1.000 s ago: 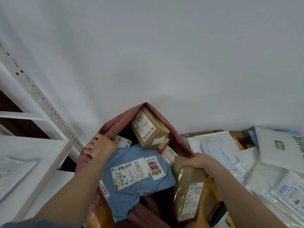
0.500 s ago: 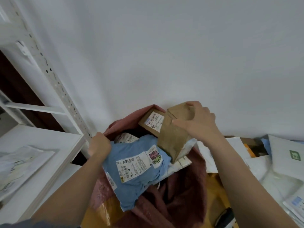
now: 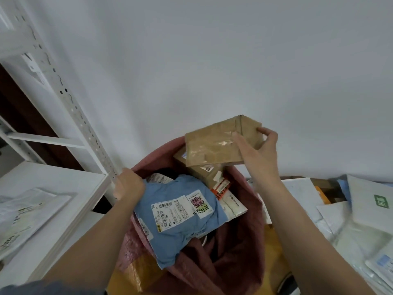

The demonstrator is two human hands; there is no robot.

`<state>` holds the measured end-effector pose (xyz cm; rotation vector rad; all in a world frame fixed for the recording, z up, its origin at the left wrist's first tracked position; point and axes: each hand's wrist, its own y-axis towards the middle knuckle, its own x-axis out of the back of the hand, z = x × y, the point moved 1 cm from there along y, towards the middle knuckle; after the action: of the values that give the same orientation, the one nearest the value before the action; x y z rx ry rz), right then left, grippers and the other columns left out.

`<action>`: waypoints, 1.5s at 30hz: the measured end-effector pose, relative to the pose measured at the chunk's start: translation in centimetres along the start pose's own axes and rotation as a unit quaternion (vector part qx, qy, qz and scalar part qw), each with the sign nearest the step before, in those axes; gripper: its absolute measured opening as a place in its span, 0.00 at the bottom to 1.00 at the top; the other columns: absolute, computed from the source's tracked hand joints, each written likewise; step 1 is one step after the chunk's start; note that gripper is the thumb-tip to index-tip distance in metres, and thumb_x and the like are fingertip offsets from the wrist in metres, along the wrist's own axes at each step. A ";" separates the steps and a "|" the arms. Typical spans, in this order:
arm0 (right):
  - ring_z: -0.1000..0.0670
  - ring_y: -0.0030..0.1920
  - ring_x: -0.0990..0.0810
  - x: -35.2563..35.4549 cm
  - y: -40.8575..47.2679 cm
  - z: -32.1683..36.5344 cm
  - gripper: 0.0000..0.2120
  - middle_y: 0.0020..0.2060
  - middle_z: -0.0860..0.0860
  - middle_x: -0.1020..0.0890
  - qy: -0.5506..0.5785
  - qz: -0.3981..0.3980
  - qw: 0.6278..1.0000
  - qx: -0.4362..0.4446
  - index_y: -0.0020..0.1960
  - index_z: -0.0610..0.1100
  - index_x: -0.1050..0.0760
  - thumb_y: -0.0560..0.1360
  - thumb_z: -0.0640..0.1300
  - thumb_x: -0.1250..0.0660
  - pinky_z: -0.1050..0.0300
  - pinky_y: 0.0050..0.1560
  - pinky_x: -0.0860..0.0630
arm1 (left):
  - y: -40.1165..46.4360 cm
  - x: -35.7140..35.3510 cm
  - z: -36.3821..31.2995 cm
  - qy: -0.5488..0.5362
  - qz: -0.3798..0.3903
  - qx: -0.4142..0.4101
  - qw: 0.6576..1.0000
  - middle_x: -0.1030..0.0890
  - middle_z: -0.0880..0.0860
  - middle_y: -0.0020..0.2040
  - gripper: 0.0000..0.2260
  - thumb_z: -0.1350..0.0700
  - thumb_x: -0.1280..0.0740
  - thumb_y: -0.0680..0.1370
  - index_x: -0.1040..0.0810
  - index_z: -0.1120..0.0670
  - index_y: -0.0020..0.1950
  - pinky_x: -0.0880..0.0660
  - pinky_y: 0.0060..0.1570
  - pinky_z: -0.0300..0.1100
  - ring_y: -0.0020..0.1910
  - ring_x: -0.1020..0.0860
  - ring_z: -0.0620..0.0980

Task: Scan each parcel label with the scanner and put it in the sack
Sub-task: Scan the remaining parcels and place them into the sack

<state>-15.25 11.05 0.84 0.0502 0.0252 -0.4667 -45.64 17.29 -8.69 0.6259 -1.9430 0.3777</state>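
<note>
Fingers [image 3: 266,133] of right hand [image 3: 258,155] pinch brown parcel [image 3: 214,145] above sack [image 3: 240,241] — left hand [image 3: 128,185] grips its rim.

Soft, even, rather dim daylight fills the scene. The white wall [image 3: 212,60] grades to grey shadow low beside the pink sack [image 3: 240,241]. Tape on the brown box [image 3: 214,143] above the sack shows small glare. Shelving left of the sack bows with wide-angle distortion; parcels right of it are blurred.
</note>
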 end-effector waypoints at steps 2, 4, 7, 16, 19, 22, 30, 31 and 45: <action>0.46 0.59 0.22 -1.3 -0.2 -2.1 0.31 0.64 0.45 0.26 -0.003 0.064 0.995 -0.076 0.64 0.55 0.40 0.69 0.63 0.30 0.47 0.59 0.22 | -0.1 -0.1 -0.5 -0.014 0.006 0.010 1.000 0.22 0.65 0.56 0.10 0.63 0.38 0.78 0.26 0.65 0.58 0.28 0.44 0.52 0.55 0.23 0.66; 0.42 0.64 0.26 -2.5 -0.8 -5.1 0.32 0.68 0.42 0.30 -0.163 0.117 0.970 -0.137 0.70 0.49 0.42 0.74 0.64 0.37 0.44 0.63 0.26 | -0.3 -0.1 -1.1 -0.028 0.008 0.014 0.999 0.22 0.65 0.55 0.11 0.62 0.38 0.77 0.25 0.64 0.57 0.28 0.44 0.51 0.54 0.23 0.65; 0.41 0.67 0.31 -3.0 -1.6 -8.4 0.36 0.71 0.42 0.35 -0.285 0.203 0.914 -0.205 0.76 0.42 0.46 0.77 0.60 0.38 0.49 0.57 0.26 | -0.5 0.0 -1.9 -0.034 0.003 0.001 0.999 0.21 0.62 0.53 0.11 0.60 0.40 0.76 0.26 0.61 0.57 0.28 0.44 0.51 0.50 0.23 0.63; 0.45 0.44 0.17 -1.9 -0.5 -11.7 0.07 0.42 0.45 0.20 -0.202 0.204 0.940 -0.185 0.50 0.40 0.27 0.73 0.36 0.30 0.47 0.50 0.18 | -2.6 -1.1 -4.9 0.019 0.112 -0.227 0.967 0.26 0.51 0.61 0.47 0.21 0.39 0.63 0.37 0.51 0.71 0.25 0.51 0.50 0.58 0.23 0.55; 0.51 0.36 0.21 -0.8 -0.3 -13.8 0.06 0.38 0.47 0.22 -0.172 0.221 0.927 -0.251 0.46 0.39 0.24 0.73 0.38 0.28 0.56 0.36 0.20 | -2.6 -1.9 -4.9 0.107 0.125 -0.250 0.954 0.28 0.55 0.64 0.44 0.22 0.40 0.64 0.33 0.50 0.69 0.25 0.50 0.49 0.58 0.23 0.56; 0.51 0.50 0.25 1.0 0.4 -15.9 0.22 0.53 0.47 0.27 -0.232 0.200 0.908 -0.285 0.56 0.44 0.24 0.68 0.53 0.24 0.60 0.48 0.27 | -2.4 -2.5 -4.9 0.114 0.103 -0.253 0.955 0.27 0.54 0.61 0.38 0.24 0.39 0.67 0.30 0.51 0.65 0.28 0.43 0.46 0.55 0.22 0.55; 0.37 0.58 0.22 6.5 -0.4 -21.2 0.18 0.57 0.37 0.20 -0.234 0.102 0.867 -0.427 0.59 0.36 0.24 0.71 0.41 0.29 0.42 0.64 0.27 | -1.8 -3.4 -4.0 0.098 0.106 -0.220 0.965 0.26 0.54 0.60 0.36 0.26 0.39 0.69 0.31 0.51 0.65 0.30 0.39 0.45 0.52 0.22 0.54; 0.37 0.53 0.19 6.8 -0.6 -21.2 0.15 0.51 0.37 0.18 -0.207 0.095 0.868 -0.441 0.56 0.34 0.23 0.70 0.38 0.28 0.41 0.59 0.23 | -1.7 -3.4 -3.9 0.099 0.107 -0.216 0.965 0.26 0.54 0.59 0.36 0.26 0.38 0.69 0.31 0.52 0.66 0.29 0.40 0.45 0.52 0.22 0.55; 0.44 0.60 0.21 1.2 5.3 -5.2 0.21 0.61 0.45 0.21 -0.069 -0.001 0.996 -0.052 0.62 0.38 0.22 0.72 0.27 0.41 0.46 0.65 0.26 | 0.5 1.8 -4.6 -0.105 0.064 -0.157 0.980 0.30 0.53 0.30 0.15 0.66 0.40 0.76 0.33 0.58 0.30 0.37 0.28 0.39 0.32 0.28 0.52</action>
<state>-11.87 15.52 -4.14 -0.0843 -0.0863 -0.4691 -43.17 19.58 -5.11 0.3462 -2.1930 0.0802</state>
